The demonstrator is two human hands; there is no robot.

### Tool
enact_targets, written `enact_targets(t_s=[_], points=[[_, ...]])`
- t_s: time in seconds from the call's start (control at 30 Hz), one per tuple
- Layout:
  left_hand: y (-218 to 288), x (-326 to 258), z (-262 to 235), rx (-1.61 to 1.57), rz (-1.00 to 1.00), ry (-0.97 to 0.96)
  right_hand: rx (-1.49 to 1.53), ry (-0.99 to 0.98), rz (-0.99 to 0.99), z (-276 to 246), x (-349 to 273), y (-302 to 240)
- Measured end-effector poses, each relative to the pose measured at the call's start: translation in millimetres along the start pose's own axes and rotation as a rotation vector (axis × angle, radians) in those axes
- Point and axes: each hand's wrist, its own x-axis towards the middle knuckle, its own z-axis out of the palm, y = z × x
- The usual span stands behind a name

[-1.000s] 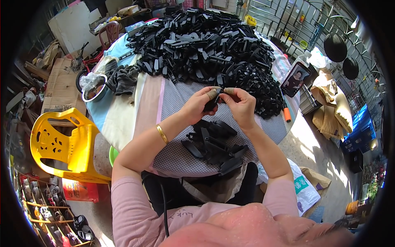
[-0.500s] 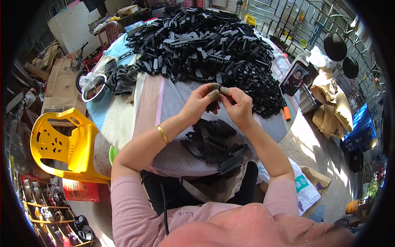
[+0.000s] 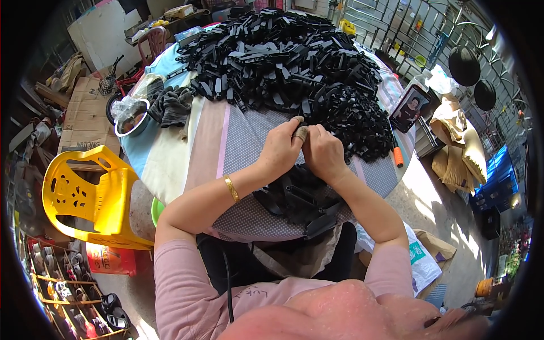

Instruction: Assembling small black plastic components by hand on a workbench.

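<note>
My left hand and my right hand meet over the middle of the round table, fingers closed together. Between them they pinch a small black plastic part, now almost wholly covered by the fingers. Tan covers wrap the thumb and a finger of my left hand, and a gold bracelet circles that wrist. Just below my hands, by the near edge, lies a small heap of black plastic pieces. Beyond them rises a large pile of long black plastic parts, with smaller black pieces at its right.
Dark gloves and a bowl holding a plastic bag sit on the table's left. An orange-handled tool and a propped phone are at its right. A yellow plastic chair stands left, with paper sacks right.
My hands have drawn closer together, and the right has turned so its back faces up. The black part that showed between the fingers is now covered.
</note>
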Motion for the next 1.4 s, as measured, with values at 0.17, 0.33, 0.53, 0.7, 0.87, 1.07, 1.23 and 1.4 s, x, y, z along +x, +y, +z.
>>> enact_targets(t_s=[0.17, 0.33, 0.53, 0.7, 0.87, 1.07, 1.23, 1.4], points=[[1.3, 1.5, -2.7, 0.033, -0.099, -0.074, 0.036, -0.014, 0.052, 3.9, 0.3, 0.0], [2.5, 2.7, -3.3, -0.021, -0.108, -0.082, 0.174, -0.002, -0.032, 4.3, 0.7, 10.8], [2.5, 11.9, -14.7, 0.013, -0.152, -0.255, 0.205, -0.055, -0.100, 1.2, 1.7, 14.2], [6.0, 10.4, -10.7, -0.150, -0.295, -0.267, 0.249, -0.059, -0.133, -3.0, 8.2, 19.7], [10.6, 12.3, -14.1, -0.074, -0.138, -0.204, 0.256, -0.094, -0.114, -1.8, 1.2, 20.2], [9.7, 4.3, -4.9, -0.077, -0.141, -0.105, 0.233, -0.021, -0.083, 0.3, 0.8, 11.5], [6.4, 17.1, -16.8, -0.088, -0.133, -0.295, 0.273, -0.004, -0.118, -0.7, 1.5, 14.6], [5.5, 11.7, -3.8, -0.085, -0.079, -0.130, 0.251, -0.007, -0.116, 2.4, 3.3, 19.1]])
